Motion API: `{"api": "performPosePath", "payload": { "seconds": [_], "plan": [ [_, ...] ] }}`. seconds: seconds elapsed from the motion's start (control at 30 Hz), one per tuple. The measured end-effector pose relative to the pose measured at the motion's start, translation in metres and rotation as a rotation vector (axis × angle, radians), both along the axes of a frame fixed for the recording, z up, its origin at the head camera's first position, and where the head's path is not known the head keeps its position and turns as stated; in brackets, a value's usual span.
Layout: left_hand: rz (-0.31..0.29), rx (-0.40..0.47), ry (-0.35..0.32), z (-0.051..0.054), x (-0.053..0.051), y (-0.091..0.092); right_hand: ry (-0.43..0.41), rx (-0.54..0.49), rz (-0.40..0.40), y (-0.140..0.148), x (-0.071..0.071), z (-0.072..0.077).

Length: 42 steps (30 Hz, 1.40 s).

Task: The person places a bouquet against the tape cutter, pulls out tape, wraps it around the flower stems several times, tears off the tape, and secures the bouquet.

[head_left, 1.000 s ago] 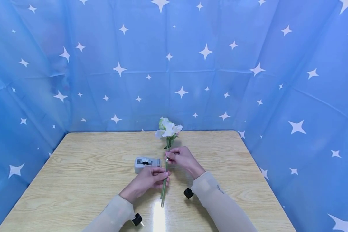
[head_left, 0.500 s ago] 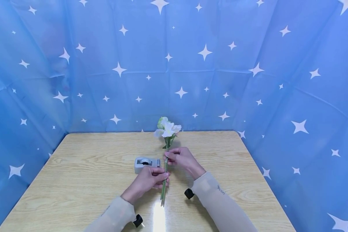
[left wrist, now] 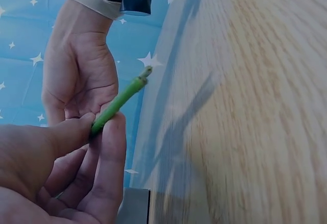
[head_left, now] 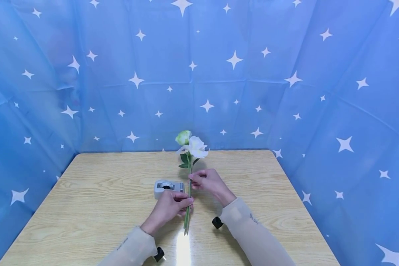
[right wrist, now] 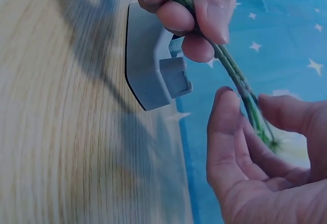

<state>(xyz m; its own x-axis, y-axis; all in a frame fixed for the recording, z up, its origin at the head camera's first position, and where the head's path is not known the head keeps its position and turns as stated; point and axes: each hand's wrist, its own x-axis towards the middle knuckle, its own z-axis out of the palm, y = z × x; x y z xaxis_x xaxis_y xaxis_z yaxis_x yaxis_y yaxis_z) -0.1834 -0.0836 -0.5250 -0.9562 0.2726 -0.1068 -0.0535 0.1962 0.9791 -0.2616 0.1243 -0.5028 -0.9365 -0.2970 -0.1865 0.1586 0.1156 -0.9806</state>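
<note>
Two flowers, a white bloom (head_left: 196, 147) and a pale green bud (head_left: 183, 137), stand together with green leaves (head_left: 184, 159) below them. Lower on the bunch, my left hand (head_left: 167, 207) pinches the green stems (left wrist: 120, 100) between thumb and fingers. In the left wrist view the cut stem ends stick out past its fingertips. Higher up, just under the leaves, my right hand (head_left: 210, 183) has its thumb and fingers curled loosely round the stems. The right wrist view shows a small gap between its index fingertip and the stems.
A grey tape dispenser (head_left: 158, 191) stands on the wooden table (head_left: 113, 207), right behind my left hand. Blue curtains (head_left: 169, 48) with white stars hang along the table's far and side edges. Black wrist cameras (head_left: 217, 222) hang from both sleeves.
The flowers have turned about their stems: the green bud now shows fully at the left, and leaves appear on the left side. Both hands have stayed nearly in place.
</note>
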Motion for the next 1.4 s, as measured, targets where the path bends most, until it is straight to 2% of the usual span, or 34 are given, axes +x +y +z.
{"api": "performPosePath", "payload": {
  "seconds": [0.33,0.63,1.17,1.4],
  "plan": [
    [0.058,-0.098,0.077,-0.0003,0.0016,0.0035,0.017,-0.014,0.028,0.0007,0.0024,-0.0006],
    [0.082,-0.135,0.142,-0.0019,0.0021,0.0054,0.01,0.009,0.021,-0.0015,0.0028,-0.0011],
    [0.093,-0.163,0.168,0.0006,0.0043,0.0081,0.035,0.025,-0.009,-0.0071,0.005,-0.0016],
    [0.068,-0.164,0.169,0.0001,0.0046,0.0068,0.062,0.071,-0.018,-0.009,0.0058,-0.003]
  ]
}}
